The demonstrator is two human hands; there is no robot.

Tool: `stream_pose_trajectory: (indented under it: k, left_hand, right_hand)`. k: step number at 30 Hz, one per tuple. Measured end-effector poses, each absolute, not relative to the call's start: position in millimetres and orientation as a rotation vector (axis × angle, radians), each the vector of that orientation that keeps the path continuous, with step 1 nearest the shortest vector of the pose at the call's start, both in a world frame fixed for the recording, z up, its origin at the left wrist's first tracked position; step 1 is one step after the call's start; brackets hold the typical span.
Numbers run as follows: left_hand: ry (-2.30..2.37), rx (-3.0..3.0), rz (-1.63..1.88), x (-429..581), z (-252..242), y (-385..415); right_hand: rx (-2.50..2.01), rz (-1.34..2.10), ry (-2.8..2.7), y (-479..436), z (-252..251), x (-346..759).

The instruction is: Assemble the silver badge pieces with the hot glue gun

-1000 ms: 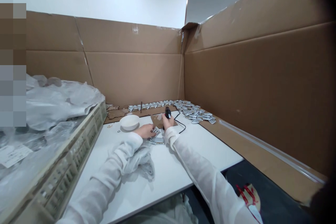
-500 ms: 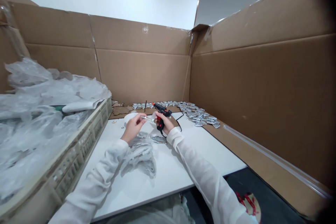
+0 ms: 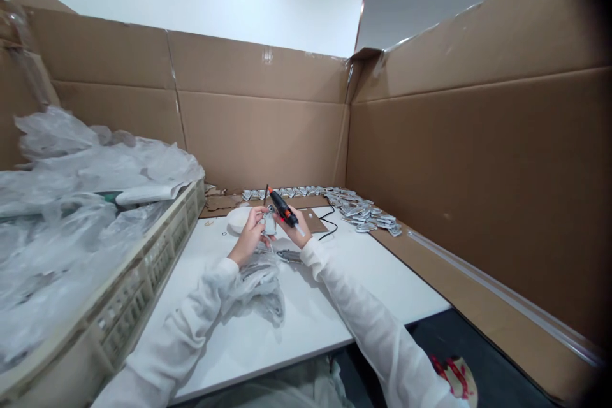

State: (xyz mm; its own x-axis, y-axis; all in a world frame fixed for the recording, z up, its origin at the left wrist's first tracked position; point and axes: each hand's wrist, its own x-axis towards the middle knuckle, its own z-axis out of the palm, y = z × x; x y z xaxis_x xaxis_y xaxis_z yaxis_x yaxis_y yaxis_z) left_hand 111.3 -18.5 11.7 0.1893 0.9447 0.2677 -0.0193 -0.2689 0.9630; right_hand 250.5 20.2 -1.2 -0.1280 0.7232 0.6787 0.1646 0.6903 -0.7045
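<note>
My left hand (image 3: pixel 247 237) pinches a small flat silvery piece (image 3: pixel 270 224), its broad face turned toward me. A black and red hot glue gun (image 3: pixel 283 207) is in the grip of my right hand (image 3: pixel 300 229), its orange nozzle pointing up and to the left and a whitish glue stick jutting from its rear. My right fingertips come close to the silvery piece; whether they touch it I cannot tell. Below my hands lies a bunch of clear plastic bags (image 3: pixel 261 287) on the white table (image 3: pixel 382 280), beside more silvery pieces (image 3: pixel 289 256).
A pale plastic crate (image 3: pixel 143 280) heaped with clear bags (image 3: pixel 95 166) stands on the left. Silvery pieces (image 3: pixel 366 213) lie piled at the back right and in a row along the back. A white round object (image 3: pixel 236 220) sits behind my left hand. Cardboard walls (image 3: pixel 262 134) enclose the table.
The silvery piece in my left hand has turned from edge-on to face-on. The glue gun has tilted and shifted slightly left, its rear now toward me.
</note>
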Motion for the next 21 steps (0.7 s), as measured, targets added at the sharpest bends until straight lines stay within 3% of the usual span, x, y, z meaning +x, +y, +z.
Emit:
stream_pose_trajectory:
  k: [13,21]
  left_hand:
    - [0.95,1.471,1.313,110.6,-0.3,-8.8]
    - [1.039,1.219,1.574,101.1,7.5,-7.7]
  right_hand:
    - [-0.784,0.449,-1.686,16.2,-4.3,247.2]
    - [-0.834,0.764,-1.526,9.8,-9.9,239.9]
